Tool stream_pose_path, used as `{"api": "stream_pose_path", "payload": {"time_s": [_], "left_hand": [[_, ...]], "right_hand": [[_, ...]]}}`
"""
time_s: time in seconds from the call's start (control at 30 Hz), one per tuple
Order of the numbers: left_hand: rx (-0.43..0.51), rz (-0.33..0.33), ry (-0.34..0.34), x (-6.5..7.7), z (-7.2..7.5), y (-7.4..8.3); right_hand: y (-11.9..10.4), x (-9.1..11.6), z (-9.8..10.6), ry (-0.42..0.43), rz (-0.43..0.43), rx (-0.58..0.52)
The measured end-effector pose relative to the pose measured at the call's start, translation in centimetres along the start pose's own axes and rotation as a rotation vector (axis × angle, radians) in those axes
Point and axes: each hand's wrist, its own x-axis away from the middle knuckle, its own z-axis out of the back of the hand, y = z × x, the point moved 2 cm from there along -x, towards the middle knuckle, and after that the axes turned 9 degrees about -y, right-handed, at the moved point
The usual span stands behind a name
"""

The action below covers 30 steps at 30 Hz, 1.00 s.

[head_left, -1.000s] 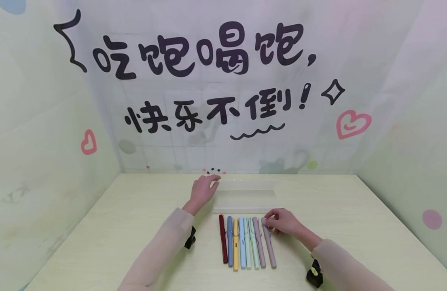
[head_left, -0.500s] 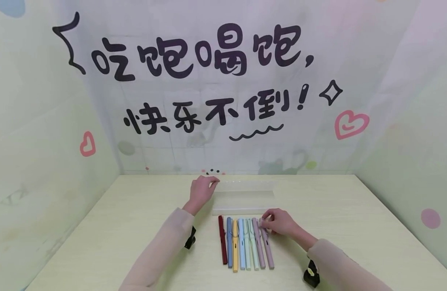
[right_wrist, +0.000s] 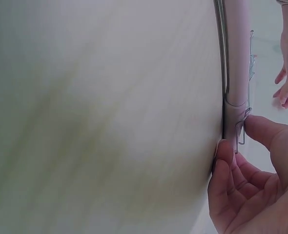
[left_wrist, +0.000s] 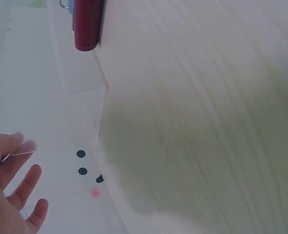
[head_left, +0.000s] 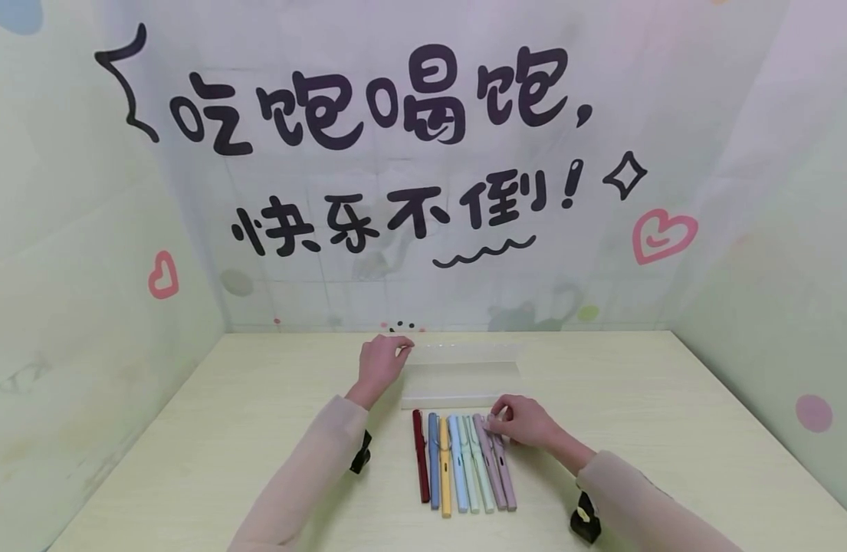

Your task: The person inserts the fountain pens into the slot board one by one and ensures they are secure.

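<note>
A row of capped pens lies side by side on the table: dark red [head_left: 421, 460], blue [head_left: 434, 468], yellow [head_left: 446, 475], light blue, two mint green and two purple. At the cap of the rightmost purple pen [head_left: 509, 483], my right hand [head_left: 526, 422] pinches with thumb and fingers; its clip shows beside the thumb in the right wrist view. My left hand [head_left: 382, 362] pinches the far left corner of a shallow clear plastic box [head_left: 461, 379] behind the pens. Thumb and index meet on its thin edge in the left wrist view, other fingers loosely spread.
The pale wooden table [head_left: 257, 429] ends at a printed back wall [head_left: 368, 299] right behind the box. Side walls [head_left: 775, 345] stand to the left and right. A black wrist device [head_left: 586, 520] hangs under the right sleeve.
My right hand has shifted left with the rightmost purple pen, closing the gap to the other purple pen. The left thumb and index have come together at the box corner.
</note>
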Motion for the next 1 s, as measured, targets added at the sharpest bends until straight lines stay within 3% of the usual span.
{"api": "stream_pose_path", "payload": {"time_s": [0.67, 1.0], "left_hand": [[-0.008, 0.011, 0.012, 0.07, -0.17, -0.12], [-0.004, 0.012, 0.017, 0.18, 0.06, -0.03]], "right_hand": [[-0.24, -0.39, 0.05, -0.019, 0.026, 0.056], [-0.24, -0.44, 0.01, 0.023, 0.023, 0.084]]}}
